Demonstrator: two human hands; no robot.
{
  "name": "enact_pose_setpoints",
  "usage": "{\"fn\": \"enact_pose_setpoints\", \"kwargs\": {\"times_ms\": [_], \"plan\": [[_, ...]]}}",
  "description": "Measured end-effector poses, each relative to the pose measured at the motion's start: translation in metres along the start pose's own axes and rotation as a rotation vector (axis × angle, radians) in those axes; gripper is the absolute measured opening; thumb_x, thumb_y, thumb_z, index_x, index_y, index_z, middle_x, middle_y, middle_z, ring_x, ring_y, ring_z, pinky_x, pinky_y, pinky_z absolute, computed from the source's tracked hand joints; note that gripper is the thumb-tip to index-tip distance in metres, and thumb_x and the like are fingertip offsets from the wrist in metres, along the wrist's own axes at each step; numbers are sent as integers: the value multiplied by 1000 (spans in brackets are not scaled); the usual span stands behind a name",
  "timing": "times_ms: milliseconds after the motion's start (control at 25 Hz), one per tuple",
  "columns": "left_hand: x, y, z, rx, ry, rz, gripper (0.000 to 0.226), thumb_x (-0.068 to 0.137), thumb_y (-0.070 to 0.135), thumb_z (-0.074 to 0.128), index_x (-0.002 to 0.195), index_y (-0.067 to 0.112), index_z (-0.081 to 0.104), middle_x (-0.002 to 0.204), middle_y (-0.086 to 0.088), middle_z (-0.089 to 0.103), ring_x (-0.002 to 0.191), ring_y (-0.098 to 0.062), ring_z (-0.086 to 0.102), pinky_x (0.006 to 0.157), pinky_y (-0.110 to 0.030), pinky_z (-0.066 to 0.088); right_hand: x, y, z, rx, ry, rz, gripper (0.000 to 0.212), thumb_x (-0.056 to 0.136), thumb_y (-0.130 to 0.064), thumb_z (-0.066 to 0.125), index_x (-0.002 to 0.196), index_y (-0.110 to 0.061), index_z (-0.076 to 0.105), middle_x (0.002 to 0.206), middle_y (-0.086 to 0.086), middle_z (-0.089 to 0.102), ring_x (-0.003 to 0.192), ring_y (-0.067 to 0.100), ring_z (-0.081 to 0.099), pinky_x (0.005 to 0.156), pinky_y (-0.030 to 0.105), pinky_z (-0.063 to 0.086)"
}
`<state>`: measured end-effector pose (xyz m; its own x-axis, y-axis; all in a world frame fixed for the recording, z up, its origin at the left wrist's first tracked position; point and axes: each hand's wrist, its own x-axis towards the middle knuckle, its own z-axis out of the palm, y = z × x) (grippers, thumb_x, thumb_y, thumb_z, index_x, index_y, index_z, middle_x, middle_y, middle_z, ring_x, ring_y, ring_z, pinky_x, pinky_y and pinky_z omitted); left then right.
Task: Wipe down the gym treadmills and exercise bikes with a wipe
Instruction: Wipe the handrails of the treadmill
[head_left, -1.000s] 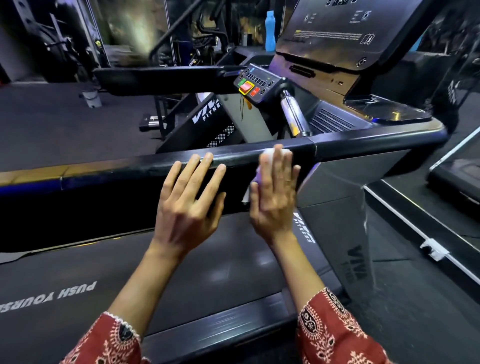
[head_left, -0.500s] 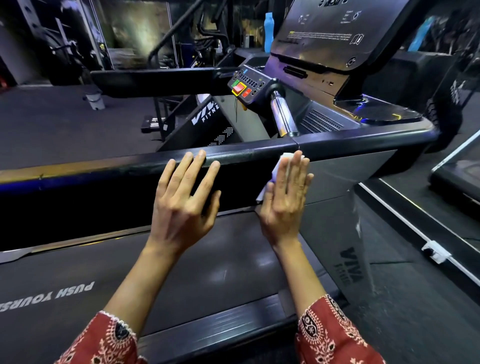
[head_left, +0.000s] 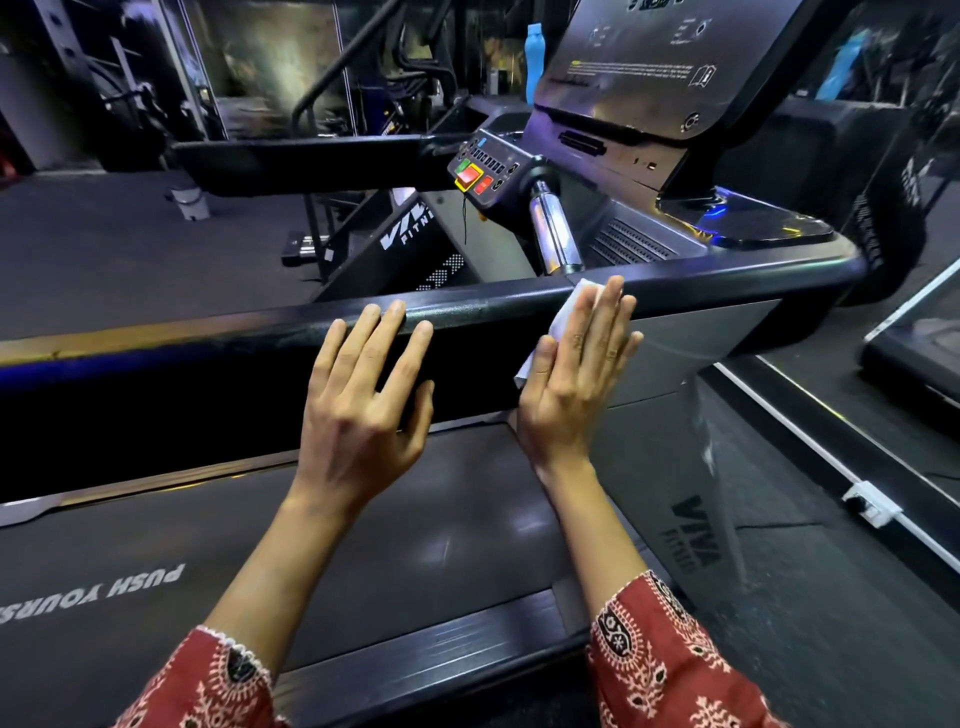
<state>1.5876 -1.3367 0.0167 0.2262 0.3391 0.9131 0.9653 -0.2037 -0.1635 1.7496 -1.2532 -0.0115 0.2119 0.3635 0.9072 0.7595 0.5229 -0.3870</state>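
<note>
Wipe lies pressed under your flat right hand against the treadmill rail; just beside it, your left hand rests open, fingers straight, on that rail.

Wipe mostly hidden under right hand; belt lettering cut off at 9 o'clock edge; console print too small, top cropped at 1 o'clock.
</note>
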Motion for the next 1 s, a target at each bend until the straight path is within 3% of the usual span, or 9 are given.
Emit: {"fn": "enact_pose_setpoints", "kwargs": {"times_ms": [160, 280, 320, 440, 560, 680, 800, 920, 1000], "plan": [[0, 0, 2, 6, 3, 4, 42, 85, 14, 61, 126, 3, 60, 133, -23, 53, 127, -33, 45, 109, -47, 31, -7, -2, 0, -15, -77, -238, 45, 101, -17, 31, 141, 3, 32, 147, 22, 36, 146, 23, 9, 118, 46, 8], [-2, 1, 0, 11, 2, 4, 42, 86, 14, 61, 126, 3, 60, 133, -22, 53, 127, -32, 45, 109, -46, 31, 4, -5, 0, 28, 4, 8, 45, 102, -18, 28, 142, 3, 33, 149, 23, 34, 145, 30, 17, 118, 46, 6], [-2, 0, 0, 12, 1, 8, 41, 86, 14, 61, 126, 3, 60, 133, -22, 53, 127, -32, 45, 110, -46, 31, 3, -8, 0, 27, -9, -7, 47, 102, -19, 28, 143, 3, 32, 151, 22, 30, 145, 31, 16, 118, 46, 5], [-2, -2, 0, 12, 1, 17, 41, 87, 15, 61, 127, 4, 60, 134, -21, 53, 128, -31, 45, 110, -45, 31, -17, -12, 1, 40, -107, -223, 55, 103, -23, 26, 153, -10, 8, 160, 4, -1, 147, 21, -2, 119, 43, -3], [-6, -5, -1, 30, 23, 12, 40, 88, 16, 61, 126, 5, 60, 134, -20, 53, 128, -31, 45, 110, -44, 31, -32, -17, 3, 101, -122, -42, 57, 104, -30, 18, 151, -21, -12, 158, -8, -20, 147, 17, -11, 119, 39, -8], [-11, -10, -2, 41, 25, 19, 40, 88, 17, 62, 126, 5, 60, 134, -20, 52, 128, -31, 45, 110, -43, 31, -51, -13, 8, 53, -166, -191, 57, 104, -31, 18, 151, -20, -12, 158, -6, -20, 147, 15, -12, 118, 39, -11], [-17, -14, -6, 61, 32, 11, 40, 88, 16, 63, 126, 5, 60, 135, -19, 51, 129, -30, 45, 110, -43, 31, -54, -17, 11, 78, -126, -54, 57, 104, -34, 18, 152, -20, -9, 159, -7, -18, 147, 15, -11, 118, 41, -11], [-24, -19, -11, 82, 29, 11, 41, 87, 15, 63, 127, 5, 59, 136, -19, 50, 130, -30, 44, 110, -44, 31, -68, -22, 13, 81, -148, -203, 55, 104, -33, 17, 153, -20, -7, 159, -7, -15, 147, 13, -9, 117, 40, -11], [-29, -24, -14, 96, 32, -12, 42, 87, 16, 63, 128, 4, 58, 137, -19, 49, 130, -31, 43, 111, -44, 31, -68, -27, 15, 121, -117, -68, 54, 105, -31, 18, 153, -23, -5, 159, -10, -13, 147, 13, -7, 118, 41, -9]]}}
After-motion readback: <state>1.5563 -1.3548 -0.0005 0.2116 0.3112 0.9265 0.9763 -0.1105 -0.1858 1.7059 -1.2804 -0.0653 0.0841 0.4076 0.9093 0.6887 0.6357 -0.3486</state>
